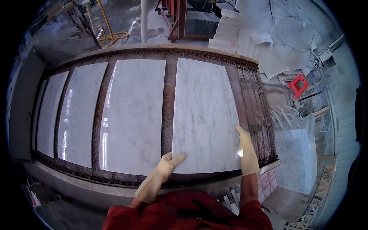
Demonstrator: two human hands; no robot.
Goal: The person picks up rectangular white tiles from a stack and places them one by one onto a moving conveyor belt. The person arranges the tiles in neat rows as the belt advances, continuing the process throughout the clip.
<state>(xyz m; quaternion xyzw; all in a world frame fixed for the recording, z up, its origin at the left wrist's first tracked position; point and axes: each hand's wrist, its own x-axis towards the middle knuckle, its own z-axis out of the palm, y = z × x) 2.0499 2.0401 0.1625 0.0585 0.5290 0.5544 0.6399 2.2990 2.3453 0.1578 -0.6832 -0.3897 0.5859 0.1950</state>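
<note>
A white, grey-veined marble slab (203, 119) lies tilted slightly out of line with the others on a mesh conveyor belt (251, 103). At its near left corner, my left hand (168, 165), in a cream rubber glove, has the thumb on top and the fingers curled at the edge. My right hand (247, 153), gloved alike, grips the slab's right edge near the front, its fingers mostly hidden. Left of this slab lies a glossy marble slab (134, 115), with another polished slab (82, 113) and a further slab (53, 115) beyond.
A grey metal housing (21, 103) stands at the belt's left end. To the right are stacked pale slabs (293, 157), a red plastic object (298, 86) and a pile of white sheets (264, 38). A yellow hose (113, 37) lies on the floor behind the conveyor.
</note>
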